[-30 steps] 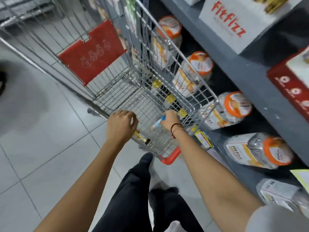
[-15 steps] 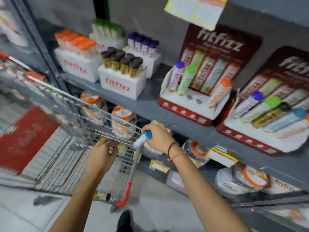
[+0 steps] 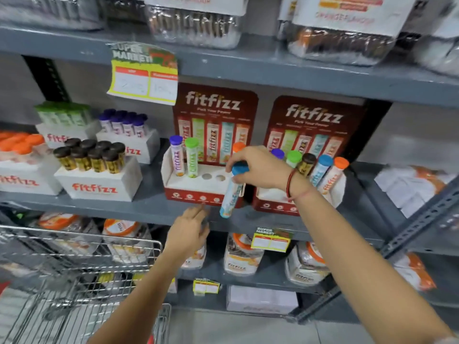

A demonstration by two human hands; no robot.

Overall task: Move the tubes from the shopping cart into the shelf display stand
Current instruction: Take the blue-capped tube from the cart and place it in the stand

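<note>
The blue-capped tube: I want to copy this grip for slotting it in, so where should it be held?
Hold the blue-capped tube at its cap end, from above, as the right hand does: it hangs near-vertical, leaving the bottom free for the display stand holes.

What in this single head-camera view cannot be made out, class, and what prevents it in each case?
- Orange-capped tube in the left stand: body hidden behind the right hand.
- Price tag figures: blurred.
- Shopping cart contents: blurred behind wire, cut by the left edge.
- Left hand: palm faces away, contents unseen.
</note>
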